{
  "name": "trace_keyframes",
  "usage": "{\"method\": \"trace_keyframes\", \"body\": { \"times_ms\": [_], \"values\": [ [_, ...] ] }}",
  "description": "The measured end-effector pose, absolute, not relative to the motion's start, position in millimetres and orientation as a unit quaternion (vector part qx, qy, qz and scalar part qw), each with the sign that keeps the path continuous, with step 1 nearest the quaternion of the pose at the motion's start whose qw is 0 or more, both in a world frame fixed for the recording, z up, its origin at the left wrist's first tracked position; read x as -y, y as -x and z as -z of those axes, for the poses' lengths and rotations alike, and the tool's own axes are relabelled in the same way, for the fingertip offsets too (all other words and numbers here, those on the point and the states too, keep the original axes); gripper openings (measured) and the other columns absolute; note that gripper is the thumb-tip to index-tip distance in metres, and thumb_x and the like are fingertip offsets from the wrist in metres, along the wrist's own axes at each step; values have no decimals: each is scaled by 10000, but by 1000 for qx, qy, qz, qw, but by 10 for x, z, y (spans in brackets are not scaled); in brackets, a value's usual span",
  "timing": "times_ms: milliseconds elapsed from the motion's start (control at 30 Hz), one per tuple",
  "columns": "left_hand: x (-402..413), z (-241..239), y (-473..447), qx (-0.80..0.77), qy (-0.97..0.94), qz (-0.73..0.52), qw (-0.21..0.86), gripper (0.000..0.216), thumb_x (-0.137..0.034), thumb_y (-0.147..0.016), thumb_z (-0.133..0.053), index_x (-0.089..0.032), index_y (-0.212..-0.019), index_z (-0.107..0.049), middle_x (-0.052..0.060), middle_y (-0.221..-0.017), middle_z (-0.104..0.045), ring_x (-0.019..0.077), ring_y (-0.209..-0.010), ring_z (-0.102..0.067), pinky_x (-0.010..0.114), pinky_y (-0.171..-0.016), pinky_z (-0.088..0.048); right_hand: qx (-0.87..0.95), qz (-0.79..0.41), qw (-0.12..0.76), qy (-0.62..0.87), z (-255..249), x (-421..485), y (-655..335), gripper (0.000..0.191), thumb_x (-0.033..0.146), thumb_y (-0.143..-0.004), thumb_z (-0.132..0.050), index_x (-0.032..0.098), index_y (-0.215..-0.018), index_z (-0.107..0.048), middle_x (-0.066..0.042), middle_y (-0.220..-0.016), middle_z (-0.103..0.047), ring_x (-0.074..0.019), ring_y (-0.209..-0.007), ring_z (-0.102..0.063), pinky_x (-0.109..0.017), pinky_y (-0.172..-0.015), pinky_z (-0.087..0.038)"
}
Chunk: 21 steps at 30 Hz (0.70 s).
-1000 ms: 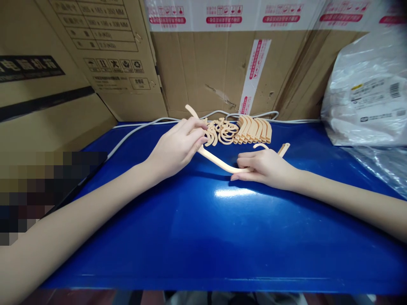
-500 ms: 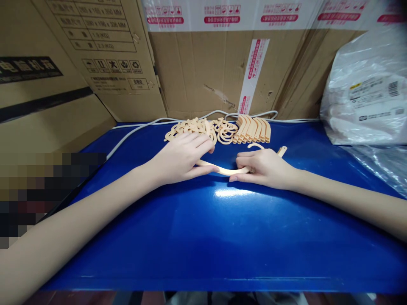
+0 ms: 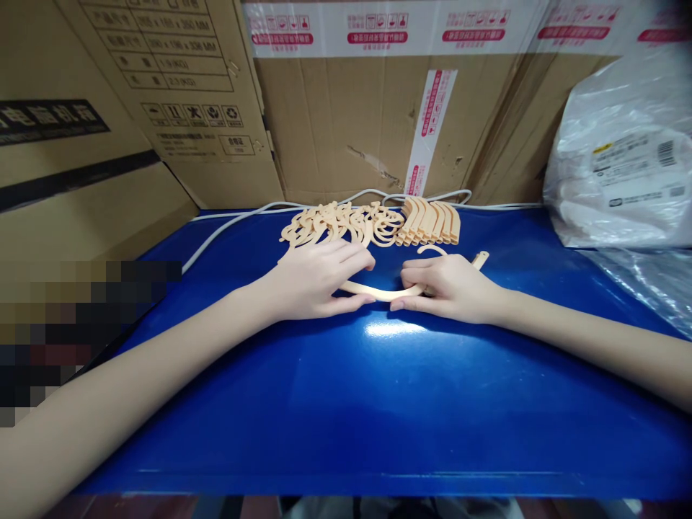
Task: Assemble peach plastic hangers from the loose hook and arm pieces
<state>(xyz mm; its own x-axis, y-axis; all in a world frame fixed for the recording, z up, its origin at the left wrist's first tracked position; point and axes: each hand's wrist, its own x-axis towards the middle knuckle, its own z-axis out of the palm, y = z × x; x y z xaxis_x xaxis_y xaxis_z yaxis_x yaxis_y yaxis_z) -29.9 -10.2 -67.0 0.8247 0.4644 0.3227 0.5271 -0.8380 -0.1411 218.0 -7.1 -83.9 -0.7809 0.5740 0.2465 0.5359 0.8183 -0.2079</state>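
Between my hands is a beige plastic clothes hanger [image 3: 385, 295], held a little above the blue table. My left hand [image 3: 324, 277] is closed round its left arm, with the thumb along the near side and the fingers curled over the top. Its middle and right side are gripped by my right hand [image 3: 451, 287], which covers the joint. The hanger's hook [image 3: 431, 249] points away beyond my right fingers, and the flat tip of the other arm [image 3: 480, 259] sticks out behind the knuckles.
Behind my left hand lies a heap of loose beige hooked parts [image 3: 324, 220]. Beside it is a row of curved hanger arms [image 3: 431, 220]. A white cable [image 3: 232, 218] runs along the back, before cardboard boxes [image 3: 335, 122]. A clear plastic bag [image 3: 621, 158] stands at right.
My left hand has shifted slightly right and nearer to me along the hanger's left arm. My right hand stays almost still, still gripping the hanger.
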Motion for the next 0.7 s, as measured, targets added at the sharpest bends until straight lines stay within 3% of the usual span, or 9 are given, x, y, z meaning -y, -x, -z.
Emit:
{"method": "trace_keyframes", "body": {
  "times_ms": [133, 333, 700],
  "values": [
    [156, 667, 257, 225, 954, 153, 123, 236, -290, -887, -481, -163, -1081, -524, 99, -1163, -587, 211, -1046, -571, 293, -834, -456, 941, -63, 150, 298, 837, 71, -2176, 492, 600, -894, -444, 168, -671, -518, 0, -692, -548, -103, -585, -483, -243, -554, -264],
    [193, 693, 203, 209, 958, 160, 114, 267, -213, -853, -488, -162, -1115, -501, 108, -1274, -529, 195, -1068, -580, 264, -796, -488, 941, -60, 148, 298, 857, 65, -2182, 508, 614, -891, -433, 165, -670, -517, -8, -690, -556, -111, -596, -489, -244, -563, -271],
    [181, 738, 177, 190, 963, 152, 115, 327, -250, -871, -449, -114, -1166, -482, 87, -1018, -647, 203, -887, -612, 295, -753, -462, 937, -77, 163, 300, 842, 67, -2173, 542, 662, -845, -462, 162, -639, -489, 10, -650, -521, -93, -558, -435, -237, -554, -261]
  ]
}}
